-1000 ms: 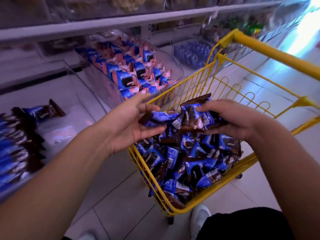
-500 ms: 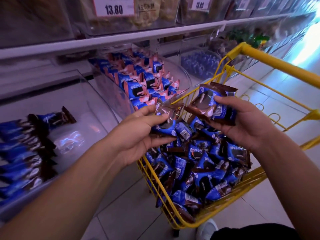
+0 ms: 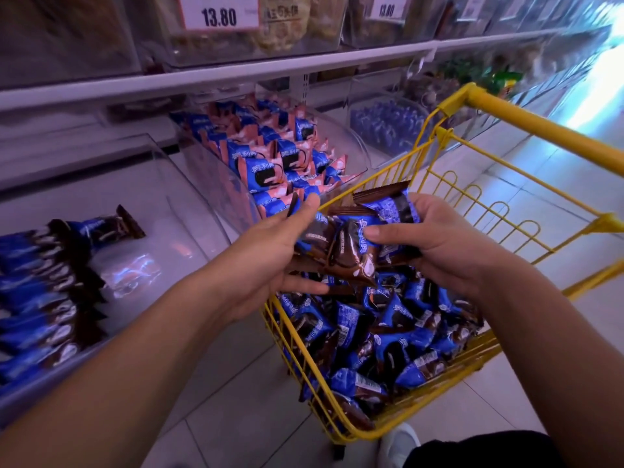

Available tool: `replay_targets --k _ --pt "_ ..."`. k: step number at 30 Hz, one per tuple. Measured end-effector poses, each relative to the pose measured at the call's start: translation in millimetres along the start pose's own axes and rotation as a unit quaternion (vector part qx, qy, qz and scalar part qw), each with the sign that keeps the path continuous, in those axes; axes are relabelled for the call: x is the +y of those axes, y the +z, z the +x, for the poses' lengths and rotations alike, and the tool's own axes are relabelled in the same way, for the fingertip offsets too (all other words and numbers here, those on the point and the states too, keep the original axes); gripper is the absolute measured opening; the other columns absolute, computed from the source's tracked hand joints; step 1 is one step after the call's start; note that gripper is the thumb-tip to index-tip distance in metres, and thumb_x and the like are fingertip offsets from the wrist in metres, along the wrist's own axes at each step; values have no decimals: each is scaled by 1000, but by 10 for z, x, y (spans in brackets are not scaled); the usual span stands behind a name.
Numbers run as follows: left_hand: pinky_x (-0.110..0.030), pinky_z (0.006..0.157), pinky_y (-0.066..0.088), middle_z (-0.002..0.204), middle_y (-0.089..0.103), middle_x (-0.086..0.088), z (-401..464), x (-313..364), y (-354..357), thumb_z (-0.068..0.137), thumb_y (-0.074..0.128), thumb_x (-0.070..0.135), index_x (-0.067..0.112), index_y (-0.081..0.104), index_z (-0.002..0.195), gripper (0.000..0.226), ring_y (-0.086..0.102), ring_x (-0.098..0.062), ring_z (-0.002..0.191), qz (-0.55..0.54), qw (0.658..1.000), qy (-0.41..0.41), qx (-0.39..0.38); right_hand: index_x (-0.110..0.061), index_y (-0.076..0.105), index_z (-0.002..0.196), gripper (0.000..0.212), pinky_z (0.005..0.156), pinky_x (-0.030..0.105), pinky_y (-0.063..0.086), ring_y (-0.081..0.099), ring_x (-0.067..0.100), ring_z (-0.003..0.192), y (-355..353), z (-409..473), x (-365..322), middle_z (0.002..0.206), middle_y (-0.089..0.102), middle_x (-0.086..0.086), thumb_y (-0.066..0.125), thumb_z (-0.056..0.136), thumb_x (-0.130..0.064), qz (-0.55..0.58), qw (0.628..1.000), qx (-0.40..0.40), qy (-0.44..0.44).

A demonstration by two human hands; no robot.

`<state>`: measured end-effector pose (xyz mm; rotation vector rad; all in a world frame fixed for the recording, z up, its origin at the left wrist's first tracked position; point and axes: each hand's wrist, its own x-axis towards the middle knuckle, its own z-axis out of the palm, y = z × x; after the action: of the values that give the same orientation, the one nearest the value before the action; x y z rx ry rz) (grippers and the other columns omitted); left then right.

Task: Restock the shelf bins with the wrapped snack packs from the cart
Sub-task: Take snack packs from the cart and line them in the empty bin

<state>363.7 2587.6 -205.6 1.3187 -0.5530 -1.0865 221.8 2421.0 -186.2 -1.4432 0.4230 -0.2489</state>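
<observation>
While packs were apart before, both hands now clasp one bunch (image 3: 351,244).

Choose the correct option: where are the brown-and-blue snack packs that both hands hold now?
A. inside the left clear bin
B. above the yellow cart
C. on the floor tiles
B: the left hand and right hand hold the brown-and-blue snack packs over the yellow cart.

Both hands, left hand (image 3: 270,261) and right hand (image 3: 435,244), grip a bunch of blue-and-brown wrapped snack packs (image 3: 351,244) above the yellow wire cart (image 3: 506,228); clear plastic shelf bin (image 3: 189,211) at left.
</observation>
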Motion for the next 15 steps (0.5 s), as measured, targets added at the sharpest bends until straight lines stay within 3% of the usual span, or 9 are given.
replay_targets --k 3,5,8,11,13,15 --pt "-26 52 56 93 77 -8 -28 8 -10 72 67 70 18 67 109 64 76 -22 80 43 999 15 -10 4 60 122 57 77 45 62 73 35 93 -46 -20 -14 109 72 25 78 68 -1 9 999 -33 1" --pt "-24 53 55 96 77 -6 -61 20 -22 64 73 72 26 71 104 60 75 -19 84 83 995 24 -54 3 63 118 54 74 41 62 74 33 89 -46 -28 -15 106 73 24 77 67 0 11 999 -46 1" --pt "-26 59 57 105 76 4 -107 -4 5 64 84 57 41 68 106 48 73 -15 95 144 983 42 -106 3 64 114 50 69 35 60 74 31 88 19 -25 5 103 74 22 78 66 -1 3 999 -45 -6" --pt "-29 56 58 100 75 6 -76 -47 21 62 89 42 38 64 104 50 74 -17 90 126 989 41 -64 -6 67 107 30 69 36 61 75 28 85 109 20 27 96 77 11 78 79 -8 -71 996 43 -43" --pt "-29 55 58 98 73 9 -54 -63 2 65 89 36 41 62 107 50 75 -20 86 121 991 33 -39 -12 62 105 15 65 34 60 73 13 74 170 46 27 82 75 -6 68 93 -18 -118 984 110 -69" --pt "-30 55 58 102 73 6 -44 -69 -5 74 83 32 40 60 112 45 75 -24 83 106 994 28 -25 -15 57 105 9 59 30 57 70 4 69 234 42 -9 75 70 -13 56 99 -23 -117 982 125 -80"
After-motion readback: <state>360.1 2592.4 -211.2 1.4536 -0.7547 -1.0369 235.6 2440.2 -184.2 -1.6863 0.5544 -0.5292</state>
